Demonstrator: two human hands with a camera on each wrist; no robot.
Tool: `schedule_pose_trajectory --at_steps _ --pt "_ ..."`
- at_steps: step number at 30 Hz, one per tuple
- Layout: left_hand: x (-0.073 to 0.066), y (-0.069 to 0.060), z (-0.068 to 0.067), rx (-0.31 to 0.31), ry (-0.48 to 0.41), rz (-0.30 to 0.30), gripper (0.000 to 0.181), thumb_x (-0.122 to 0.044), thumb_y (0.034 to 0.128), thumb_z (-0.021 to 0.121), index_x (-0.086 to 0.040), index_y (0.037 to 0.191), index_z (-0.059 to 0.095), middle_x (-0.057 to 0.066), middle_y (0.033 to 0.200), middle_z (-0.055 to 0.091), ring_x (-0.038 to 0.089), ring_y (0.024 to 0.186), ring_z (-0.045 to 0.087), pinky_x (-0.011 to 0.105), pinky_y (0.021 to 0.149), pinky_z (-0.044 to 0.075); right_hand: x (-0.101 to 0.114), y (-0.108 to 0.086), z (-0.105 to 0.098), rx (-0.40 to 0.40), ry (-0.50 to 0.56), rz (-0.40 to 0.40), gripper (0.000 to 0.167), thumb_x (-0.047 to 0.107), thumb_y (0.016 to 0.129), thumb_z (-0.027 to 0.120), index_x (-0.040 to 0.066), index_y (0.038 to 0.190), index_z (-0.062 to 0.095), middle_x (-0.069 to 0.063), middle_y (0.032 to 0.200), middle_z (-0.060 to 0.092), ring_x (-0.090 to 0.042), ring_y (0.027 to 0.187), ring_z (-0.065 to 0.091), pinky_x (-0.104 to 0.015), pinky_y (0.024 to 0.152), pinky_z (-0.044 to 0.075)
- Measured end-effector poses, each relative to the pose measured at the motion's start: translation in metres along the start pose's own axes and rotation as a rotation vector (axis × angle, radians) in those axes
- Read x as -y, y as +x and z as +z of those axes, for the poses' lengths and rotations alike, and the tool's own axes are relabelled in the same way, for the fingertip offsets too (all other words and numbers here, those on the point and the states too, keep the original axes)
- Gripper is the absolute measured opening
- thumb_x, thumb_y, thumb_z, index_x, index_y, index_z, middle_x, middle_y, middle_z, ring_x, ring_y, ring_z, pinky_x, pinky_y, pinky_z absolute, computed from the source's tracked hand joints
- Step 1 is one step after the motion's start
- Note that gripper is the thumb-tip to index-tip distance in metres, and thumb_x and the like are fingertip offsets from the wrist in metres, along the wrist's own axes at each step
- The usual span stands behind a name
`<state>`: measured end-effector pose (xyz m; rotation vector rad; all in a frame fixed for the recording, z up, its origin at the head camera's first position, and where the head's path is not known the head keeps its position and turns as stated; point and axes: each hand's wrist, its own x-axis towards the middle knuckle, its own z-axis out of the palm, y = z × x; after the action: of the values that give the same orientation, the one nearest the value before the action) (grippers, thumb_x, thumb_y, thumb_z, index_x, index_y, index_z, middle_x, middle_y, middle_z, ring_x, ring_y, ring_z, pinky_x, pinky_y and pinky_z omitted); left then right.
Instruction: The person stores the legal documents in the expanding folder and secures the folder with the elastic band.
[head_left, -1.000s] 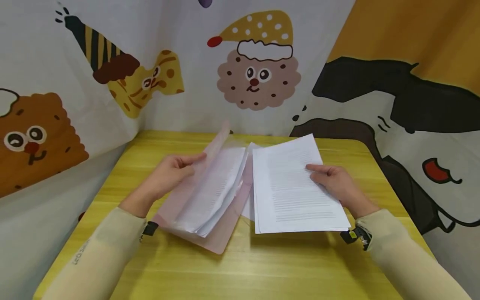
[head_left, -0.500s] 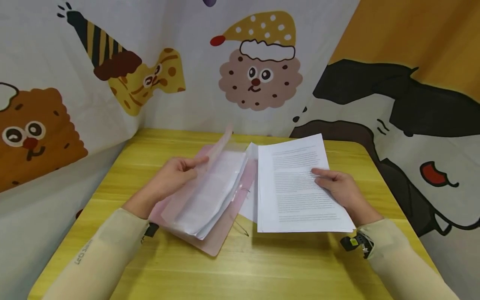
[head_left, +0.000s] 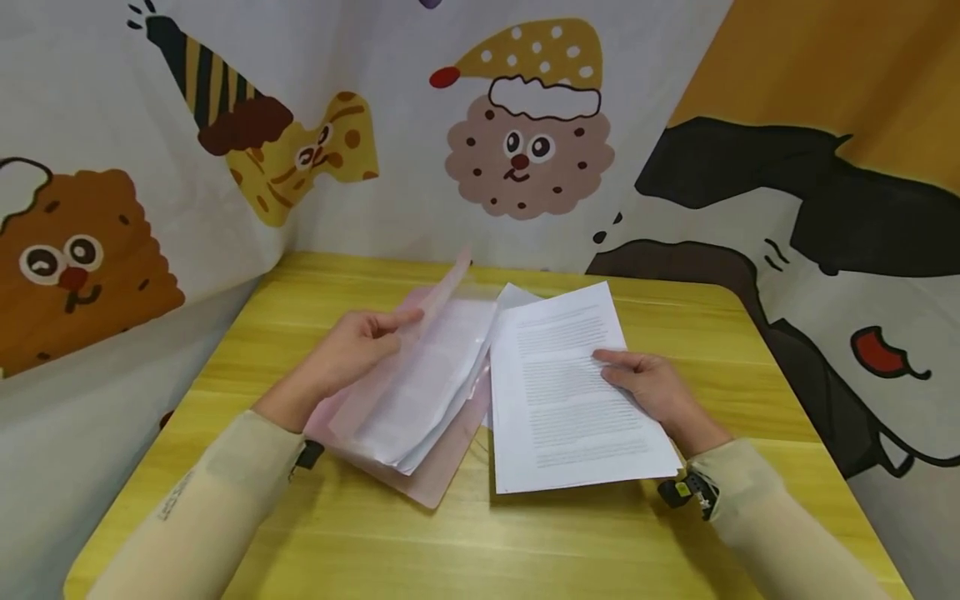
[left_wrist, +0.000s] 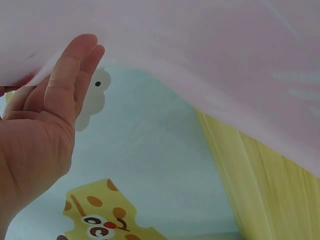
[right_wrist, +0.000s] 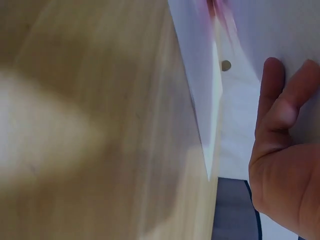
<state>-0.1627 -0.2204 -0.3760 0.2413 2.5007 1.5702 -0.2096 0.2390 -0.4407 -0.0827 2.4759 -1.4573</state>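
Note:
My left hand (head_left: 352,354) pinches the raised cover of a translucent pink folder (head_left: 442,475), which lies partly open on the table's left-centre. Inside the folder sits a stack of white papers (head_left: 431,375), seemingly in clear sleeves. To its right, my right hand (head_left: 652,387) grips several printed sheets (head_left: 570,400) by their right edge, thumb on top, tilted above the table. Their left edge comes up against the folder. In the left wrist view the pink cover (left_wrist: 210,45) spreads over the straight fingers. Fingers (right_wrist: 272,85) support the sheets from beneath in the right wrist view.
Another white sheet (head_left: 517,294) shows behind the held sheets, mostly covered by them. Everything is on a yellow wood-grain table (head_left: 360,550). A white curtain (head_left: 405,200) with cartoon figures hangs around its back and sides.
My right hand has brought the printed sheets leftward and slightly nearer, closer to the folder, after a small drift right. My left hand keeps the cover raised, nearly still.

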Motion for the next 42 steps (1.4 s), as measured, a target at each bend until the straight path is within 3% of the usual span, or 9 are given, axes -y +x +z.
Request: schedule_pose_trajectory --at_steps 5,11,16,20,25,30,34,37,42 --pt "-0.005 0.005 0.002 -0.031 -0.005 -0.005 0.049 -0.012 0.1013 0.055 -0.008 0.149 0.063 0.002 0.158 0.059 0.009 0.054 0.026 0.025 0.052 0.027 -0.004 0.002 0.012 0.013 0.055 -0.017 0.049 0.028 0.101 0.074 0.008 0.145 0.067 -0.024 0.148 0.063 -0.01 0.078 0.07 -0.026 0.069 0.058" --pt "-0.008 0.006 0.005 -0.088 -0.022 -0.029 0.049 -0.013 0.0999 0.055 -0.008 0.148 0.064 0.005 0.155 0.062 0.007 0.05 0.024 0.024 0.05 0.026 -0.001 0.0 0.024 0.072 -0.003 -0.046 0.044 0.027 0.1 0.076 0.009 0.139 0.072 -0.019 0.151 0.063 -0.01 0.082 0.068 -0.025 0.072 0.056" --pt "-0.007 0.008 0.008 -0.108 -0.025 -0.007 0.047 -0.01 0.0988 0.056 -0.005 0.145 0.066 0.007 0.153 0.064 0.012 0.067 0.04 0.026 0.053 0.027 0.002 0.007 0.042 0.156 -0.023 -0.047 0.042 0.033 0.099 0.076 0.017 0.138 0.074 -0.013 0.155 0.061 -0.018 0.104 0.068 -0.024 0.082 0.054" --pt "-0.007 0.008 0.012 -0.079 -0.028 0.003 0.049 -0.007 0.0983 0.057 -0.005 0.147 0.065 0.007 0.156 0.06 0.017 0.09 0.047 0.026 0.056 0.03 -0.001 0.017 0.055 0.136 -0.005 -0.052 0.042 0.032 0.101 0.074 0.017 0.14 0.073 -0.008 0.156 0.062 -0.024 0.13 0.059 -0.021 0.092 0.049" --pt "-0.009 0.006 0.012 -0.072 -0.031 -0.012 0.05 -0.008 0.0977 0.056 -0.006 0.147 0.064 0.007 0.156 0.061 0.01 0.059 0.03 0.024 0.051 0.027 -0.008 0.027 0.062 0.042 0.04 -0.058 0.042 0.025 0.102 0.072 0.008 0.141 0.071 -0.012 0.154 0.062 -0.014 0.122 0.059 -0.015 0.088 0.048" --pt "-0.01 0.005 0.011 -0.078 -0.039 -0.029 0.05 -0.009 0.0978 0.057 -0.007 0.147 0.064 0.004 0.155 0.061 0.008 0.054 0.027 0.023 0.051 0.028 -0.011 0.029 0.061 0.01 0.079 -0.057 0.043 0.022 0.101 0.073 0.003 0.141 0.07 -0.016 0.153 0.062 0.004 0.099 0.06 -0.013 0.08 0.049" --pt "-0.009 0.006 0.012 -0.07 -0.029 -0.022 0.05 -0.008 0.098 0.056 -0.006 0.147 0.064 0.005 0.155 0.061 0.008 0.057 0.028 0.023 0.052 0.028 -0.01 0.027 0.062 0.1 0.104 -0.032 0.05 0.023 0.102 0.072 0.007 0.148 0.064 -0.018 0.157 0.059 -0.006 0.103 0.065 -0.02 0.08 0.056" --pt "-0.01 0.006 0.012 -0.073 -0.029 -0.024 0.051 -0.008 0.0976 0.056 -0.006 0.148 0.064 0.006 0.155 0.062 0.009 0.056 0.028 0.024 0.051 0.028 -0.009 0.024 0.059 0.158 0.024 -0.035 0.05 0.022 0.102 0.071 0.01 0.15 0.063 -0.017 0.158 0.058 -0.021 0.117 0.065 -0.021 0.085 0.056" --pt "-0.008 0.005 0.009 -0.097 -0.045 -0.026 0.05 -0.01 0.0981 0.056 -0.007 0.148 0.064 0.011 0.151 0.064 0.009 0.056 0.028 0.024 0.051 0.028 -0.002 0.009 0.032 0.075 -0.15 -0.055 0.045 0.026 0.104 0.068 0.011 0.146 0.068 -0.02 0.155 0.06 -0.027 0.115 0.066 -0.021 0.085 0.052"
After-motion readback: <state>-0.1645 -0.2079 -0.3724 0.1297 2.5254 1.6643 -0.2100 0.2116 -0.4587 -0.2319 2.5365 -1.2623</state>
